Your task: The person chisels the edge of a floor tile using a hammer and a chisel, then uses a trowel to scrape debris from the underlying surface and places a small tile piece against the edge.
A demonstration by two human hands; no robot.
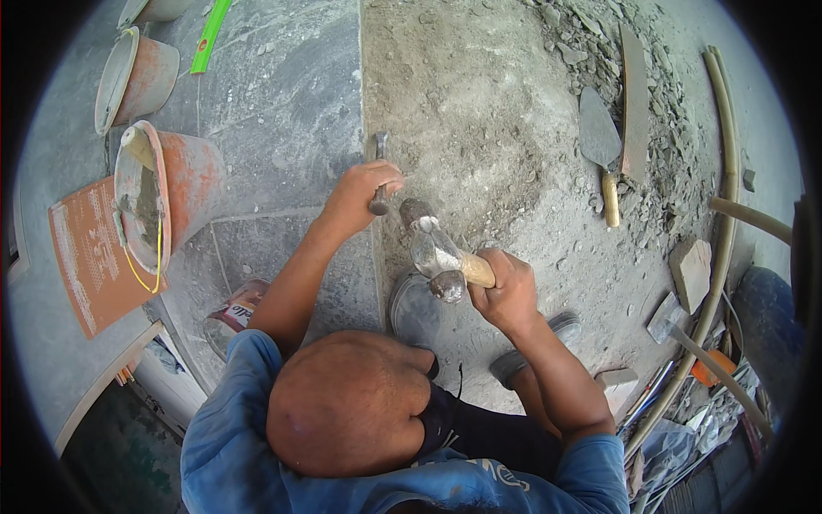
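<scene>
Dusty floor (479,111), two hands (358,201) (507,289): one chisel (381,147) left, one hammer (437,253) right

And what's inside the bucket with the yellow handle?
A wooden grip shows inside the bucket, beside something grey; I can't tell whether that's mortar or a tool blade. The bottom is covered.

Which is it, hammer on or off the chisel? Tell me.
Off: dusty ground shows between the hammer and the chisel.
</scene>
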